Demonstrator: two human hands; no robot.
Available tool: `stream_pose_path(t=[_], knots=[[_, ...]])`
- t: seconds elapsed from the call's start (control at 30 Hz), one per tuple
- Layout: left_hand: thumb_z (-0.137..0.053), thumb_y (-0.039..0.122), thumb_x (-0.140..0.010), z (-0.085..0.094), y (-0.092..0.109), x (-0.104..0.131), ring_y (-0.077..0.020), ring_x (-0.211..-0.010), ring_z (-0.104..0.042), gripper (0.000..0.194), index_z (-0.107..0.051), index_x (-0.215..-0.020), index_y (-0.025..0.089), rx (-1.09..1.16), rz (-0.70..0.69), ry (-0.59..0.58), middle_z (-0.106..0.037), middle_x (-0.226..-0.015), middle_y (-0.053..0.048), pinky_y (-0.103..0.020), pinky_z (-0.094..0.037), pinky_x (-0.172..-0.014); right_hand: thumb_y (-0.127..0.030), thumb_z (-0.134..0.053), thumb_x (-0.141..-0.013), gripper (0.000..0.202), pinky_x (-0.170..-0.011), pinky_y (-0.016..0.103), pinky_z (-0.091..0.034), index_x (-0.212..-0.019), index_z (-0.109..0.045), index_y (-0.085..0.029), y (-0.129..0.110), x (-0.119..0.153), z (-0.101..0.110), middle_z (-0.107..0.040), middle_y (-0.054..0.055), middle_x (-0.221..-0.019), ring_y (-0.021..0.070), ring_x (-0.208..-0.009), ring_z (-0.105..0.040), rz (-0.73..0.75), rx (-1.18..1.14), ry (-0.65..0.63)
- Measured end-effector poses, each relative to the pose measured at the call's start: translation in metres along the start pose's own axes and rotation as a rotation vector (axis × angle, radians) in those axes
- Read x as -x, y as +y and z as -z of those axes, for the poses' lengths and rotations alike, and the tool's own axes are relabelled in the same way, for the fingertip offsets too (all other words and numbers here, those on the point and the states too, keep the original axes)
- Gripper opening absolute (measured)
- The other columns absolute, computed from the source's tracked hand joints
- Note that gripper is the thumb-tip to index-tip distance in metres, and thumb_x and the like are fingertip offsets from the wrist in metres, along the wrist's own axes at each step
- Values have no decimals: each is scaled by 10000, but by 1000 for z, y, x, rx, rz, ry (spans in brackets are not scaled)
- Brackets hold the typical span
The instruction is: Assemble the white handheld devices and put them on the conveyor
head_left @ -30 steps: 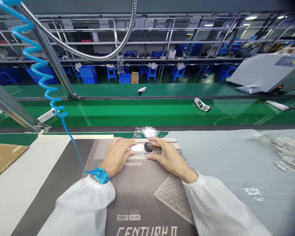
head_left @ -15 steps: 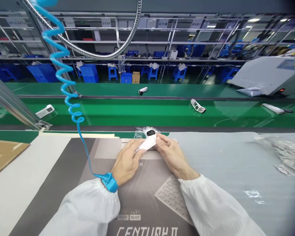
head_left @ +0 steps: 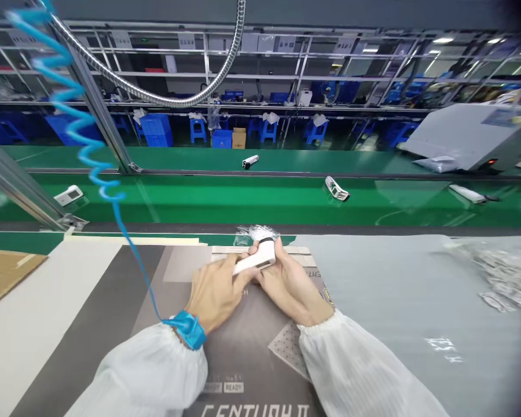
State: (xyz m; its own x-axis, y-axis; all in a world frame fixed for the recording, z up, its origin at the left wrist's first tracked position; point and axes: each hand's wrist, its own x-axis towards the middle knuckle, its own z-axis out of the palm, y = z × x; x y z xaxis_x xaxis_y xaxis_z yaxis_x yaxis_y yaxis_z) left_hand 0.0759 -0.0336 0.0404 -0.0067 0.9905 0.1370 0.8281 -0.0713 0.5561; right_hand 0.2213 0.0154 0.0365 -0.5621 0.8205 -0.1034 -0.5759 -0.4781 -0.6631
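Note:
Between my two hands is a white handheld thermometer [head_left: 257,258] with a dark cap-like end, held above the printed grey cardboard [head_left: 252,341]. My left hand [head_left: 216,289] grips its narrow end, thumb along the near side. The wider head is in my right hand [head_left: 292,284], with the thumb upright beside it and fingers underneath, partly hidden. A blue wrist strap [head_left: 187,329] circles my left wrist, its coiled cord [head_left: 93,156] running up to the left. Crumpled clear plastic [head_left: 256,233] lies just behind the thermometer.
A green conveyor belt [head_left: 226,200] crosses ahead, carrying similar white units [head_left: 337,189]. One more unit [head_left: 250,161] sits on the far ledge. At right lies a clear bag of small white parts [head_left: 499,272]; at left, brown cardboard [head_left: 8,272]. A metal post [head_left: 30,188] stands at left.
My hands have turned the thermometer, so a dark slot on its near side now shows. My right hand has rolled palm-up beneath the head. The belt units have shifted left in view.

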Motion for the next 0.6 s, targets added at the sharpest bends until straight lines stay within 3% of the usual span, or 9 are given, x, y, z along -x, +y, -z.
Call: stream_pose_path(t=[0.1,0.2,0.3,0.37,0.47,0.6], knots=[[-540,493,-926,-3,-1,1,-271,-1153,-609,501,-476,-1347,229,73,-106,234,-642,-1279,-92,-429,-475,-961,-464,-618,-901,281,-980,348,-462,-1005,-675,-209,11,2,-7,-680,41,-1054,190,-1039,-613,28,-17,-43],[-495,414,-967,-12,2,4,-249,-1180,-595,406,-504,-1324,221,68,-244,299,-633,-1294,-94,-412,-469,-999,-444,-688,-854,272,-1024,375,-452,-974,-705,-200,25,1,-11,-702,52,-1022,211,-1078,-614,57,-31,31],[-451,364,-988,-17,5,5,-248,-1186,-594,369,-522,-1300,181,62,-295,334,-633,-1288,-120,-398,-481,-997,-462,-732,-809,315,-1021,394,-464,-949,-718,-181,29,2,-13,-713,66,-996,232,-1069,-625,79,-50,90],[-449,385,-987,-15,4,4,-246,-1185,-594,384,-514,-1313,191,70,-275,290,-629,-1297,-112,-392,-482,-992,-468,-727,-813,332,-1001,394,-476,-961,-718,-172,28,1,-11,-715,72,-997,234,-1051,-632,63,-52,84],[-480,459,-958,-2,-5,0,-264,-1101,-640,442,-500,-1347,250,42,-151,101,-661,-1254,-79,-394,-504,-908,-501,-700,-827,377,-959,371,-492,-999,-699,-166,26,-5,0,-708,82,-1040,219,-1026,-637,61,-15,81],[-520,572,-880,38,-27,-10,-274,-904,-680,489,-617,-1180,199,23,125,-105,-735,-1015,-73,-353,-509,-777,-519,-773,-740,426,-916,365,-504,-979,-647,-190,28,-16,15,-693,70,-1037,180,-923,-662,174,115,284]])
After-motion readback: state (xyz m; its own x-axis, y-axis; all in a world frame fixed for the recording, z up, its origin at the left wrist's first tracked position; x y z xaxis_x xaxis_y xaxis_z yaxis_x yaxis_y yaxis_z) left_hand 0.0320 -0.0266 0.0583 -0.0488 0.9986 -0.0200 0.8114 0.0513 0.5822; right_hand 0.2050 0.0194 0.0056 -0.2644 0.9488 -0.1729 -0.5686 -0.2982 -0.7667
